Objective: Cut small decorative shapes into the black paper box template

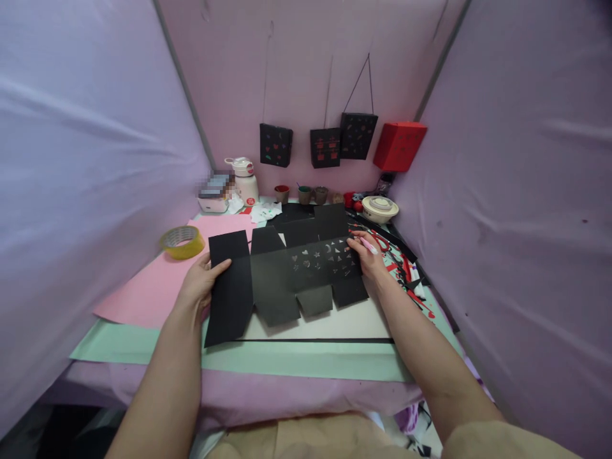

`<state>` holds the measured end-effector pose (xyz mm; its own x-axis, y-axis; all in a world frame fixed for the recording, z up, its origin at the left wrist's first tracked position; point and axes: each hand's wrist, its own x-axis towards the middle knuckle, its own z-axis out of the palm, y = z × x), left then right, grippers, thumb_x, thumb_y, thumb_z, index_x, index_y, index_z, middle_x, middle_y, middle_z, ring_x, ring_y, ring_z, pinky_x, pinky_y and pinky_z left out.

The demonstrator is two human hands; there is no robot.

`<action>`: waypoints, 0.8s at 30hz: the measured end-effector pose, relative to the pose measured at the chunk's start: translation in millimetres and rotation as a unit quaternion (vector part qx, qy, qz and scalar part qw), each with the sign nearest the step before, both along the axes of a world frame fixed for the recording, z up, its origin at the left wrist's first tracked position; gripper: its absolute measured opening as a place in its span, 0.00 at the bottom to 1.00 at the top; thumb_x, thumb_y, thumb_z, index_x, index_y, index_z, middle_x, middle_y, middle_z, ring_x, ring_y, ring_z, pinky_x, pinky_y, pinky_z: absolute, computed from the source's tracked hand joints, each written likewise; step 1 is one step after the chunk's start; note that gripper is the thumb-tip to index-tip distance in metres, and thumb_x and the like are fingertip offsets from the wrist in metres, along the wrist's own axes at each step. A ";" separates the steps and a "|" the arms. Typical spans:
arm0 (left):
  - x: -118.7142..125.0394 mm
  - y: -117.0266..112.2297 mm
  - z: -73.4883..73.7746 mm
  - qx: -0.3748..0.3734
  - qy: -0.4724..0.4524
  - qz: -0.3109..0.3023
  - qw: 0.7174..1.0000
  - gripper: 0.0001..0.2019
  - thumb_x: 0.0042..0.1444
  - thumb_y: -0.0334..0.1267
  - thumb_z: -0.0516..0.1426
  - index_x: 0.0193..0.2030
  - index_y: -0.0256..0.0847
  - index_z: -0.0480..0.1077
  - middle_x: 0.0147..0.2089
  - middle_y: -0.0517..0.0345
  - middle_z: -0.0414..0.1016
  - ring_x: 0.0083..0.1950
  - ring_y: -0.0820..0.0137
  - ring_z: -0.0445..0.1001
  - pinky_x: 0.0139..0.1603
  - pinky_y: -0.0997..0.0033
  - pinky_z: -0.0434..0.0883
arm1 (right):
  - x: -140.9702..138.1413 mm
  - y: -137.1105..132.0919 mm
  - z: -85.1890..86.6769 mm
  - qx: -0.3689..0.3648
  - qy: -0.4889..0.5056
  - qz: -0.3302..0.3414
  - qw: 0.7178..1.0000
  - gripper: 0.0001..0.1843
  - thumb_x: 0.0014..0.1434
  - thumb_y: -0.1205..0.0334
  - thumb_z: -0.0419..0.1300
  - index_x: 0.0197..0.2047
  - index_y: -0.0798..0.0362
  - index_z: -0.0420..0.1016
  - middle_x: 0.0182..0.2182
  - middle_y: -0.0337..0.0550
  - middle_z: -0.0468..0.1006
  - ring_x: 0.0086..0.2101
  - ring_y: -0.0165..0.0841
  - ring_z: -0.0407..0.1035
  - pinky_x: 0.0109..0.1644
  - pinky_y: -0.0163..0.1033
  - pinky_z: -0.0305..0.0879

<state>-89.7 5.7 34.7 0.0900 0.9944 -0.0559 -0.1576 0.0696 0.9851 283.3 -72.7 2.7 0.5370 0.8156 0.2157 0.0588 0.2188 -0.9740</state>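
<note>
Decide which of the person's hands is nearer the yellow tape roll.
Left. The left hand touches the left edge of the black card, just right of the yellow tape roll; the right hand, holding a pink pen, is at that card's far right side.

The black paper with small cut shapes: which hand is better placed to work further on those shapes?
Probably the right hand: it holds a pink tool and rests beside the cut shapes. The left hand only touches the far left flap of the black paper.
</note>
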 end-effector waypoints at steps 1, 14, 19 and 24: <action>1.6 0.0 -0.7 0.015 0.007 0.015 1.000 0.26 0.41 0.31 0.68 0.50 0.39 0.71 0.42 0.52 0.80 0.37 0.65 0.81 0.39 0.69 0.79 | 0.1 0.0 0.1 0.001 -0.001 0.000 1.000 0.23 0.45 0.48 0.67 0.42 0.47 0.69 0.23 0.32 0.70 0.27 0.36 0.72 0.34 0.41 0.69; -1.5 9.1 8.0 0.135 0.184 0.123 0.966 0.37 0.39 0.31 0.69 0.58 0.47 0.65 0.60 0.52 0.68 0.66 0.57 0.62 0.69 0.56 0.57 | 3.4 3.4 -4.8 -0.002 -0.006 -0.020 1.000 0.20 0.44 0.52 0.69 0.39 0.48 0.70 0.23 0.32 0.70 0.27 0.36 0.72 0.35 0.41 0.67; 49.6 -21.8 32.5 0.326 0.330 -0.125 0.877 0.21 0.49 0.38 0.64 0.51 0.44 0.74 0.60 0.50 0.69 0.66 0.51 0.61 0.71 0.49 0.50 | 6.7 6.0 -10.8 -0.008 -0.033 -0.033 0.999 0.18 0.47 0.52 0.69 0.39 0.47 0.70 0.24 0.32 0.69 0.26 0.34 0.71 0.35 0.42 0.69; 105.5 -59.6 6.3 0.292 0.313 -0.410 0.805 0.27 0.44 0.37 0.68 0.54 0.43 0.74 0.66 0.44 0.65 0.70 0.46 0.56 0.71 0.49 0.47 | 10.5 6.1 -16.5 -0.018 -0.088 -0.046 0.995 0.17 0.49 0.52 0.68 0.40 0.47 0.71 0.27 0.35 0.69 0.27 0.35 0.70 0.36 0.44 0.69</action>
